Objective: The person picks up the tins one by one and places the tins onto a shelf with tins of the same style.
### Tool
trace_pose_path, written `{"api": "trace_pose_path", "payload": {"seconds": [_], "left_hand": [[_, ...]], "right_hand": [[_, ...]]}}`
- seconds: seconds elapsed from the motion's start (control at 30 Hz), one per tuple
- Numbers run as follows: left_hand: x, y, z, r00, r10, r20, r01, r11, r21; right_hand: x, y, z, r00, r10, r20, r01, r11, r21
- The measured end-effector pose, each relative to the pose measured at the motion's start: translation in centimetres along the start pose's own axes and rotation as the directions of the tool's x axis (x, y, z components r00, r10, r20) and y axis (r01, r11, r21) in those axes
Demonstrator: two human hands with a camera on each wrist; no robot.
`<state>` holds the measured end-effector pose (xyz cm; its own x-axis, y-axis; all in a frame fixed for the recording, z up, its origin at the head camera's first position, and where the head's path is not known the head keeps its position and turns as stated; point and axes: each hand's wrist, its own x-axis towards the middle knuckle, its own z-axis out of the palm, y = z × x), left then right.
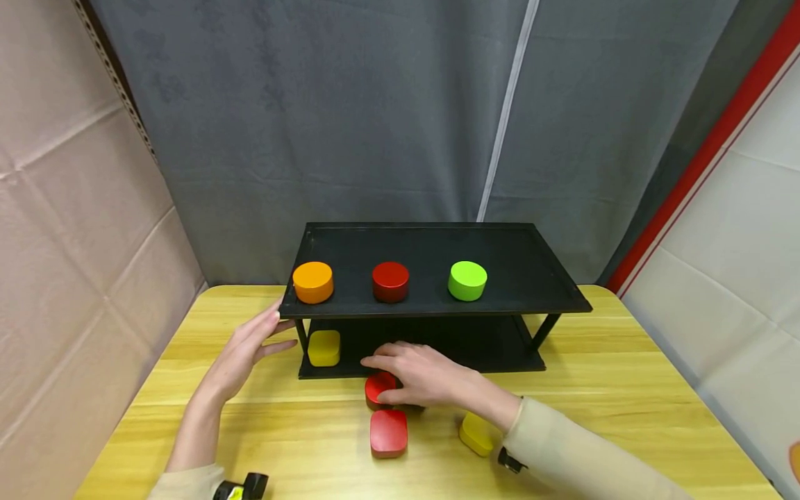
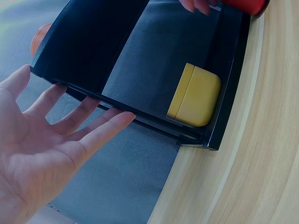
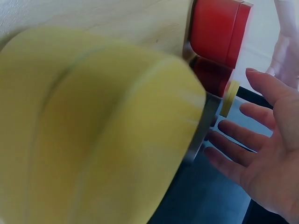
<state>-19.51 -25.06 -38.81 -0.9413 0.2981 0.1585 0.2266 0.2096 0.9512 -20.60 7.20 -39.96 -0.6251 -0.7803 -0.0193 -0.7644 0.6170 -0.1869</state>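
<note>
A black two-tier shelf stands on the wooden table. My left hand is beside its left end with fingers spread; in the left wrist view, fingertips touch the shelf's edge. On the lower tier, near the left post, sits a yellow rounded-square block. A red round block is at the lower tier's front edge, partly covered by my right hand. That hand's fingers are extended around the block, apparently not gripping it. Just in front lies a red rounded-square block.
Across the upper tier stand an orange round block, a dark red round block and a green round block. Another yellow block lies under my right wrist, looming large in the right wrist view. Grey cloth hangs behind.
</note>
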Motion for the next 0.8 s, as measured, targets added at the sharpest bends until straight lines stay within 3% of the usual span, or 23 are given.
{"api": "trace_pose_path", "payload": {"seconds": [0.8], "left_hand": [[-0.1,0.2,0.1,1.000,-0.005,-0.004,0.005,1.000,0.005]], "right_hand": [[1.2,-0.3,0.8,0.994,-0.041,0.105,0.042,0.999,-0.007]]}}
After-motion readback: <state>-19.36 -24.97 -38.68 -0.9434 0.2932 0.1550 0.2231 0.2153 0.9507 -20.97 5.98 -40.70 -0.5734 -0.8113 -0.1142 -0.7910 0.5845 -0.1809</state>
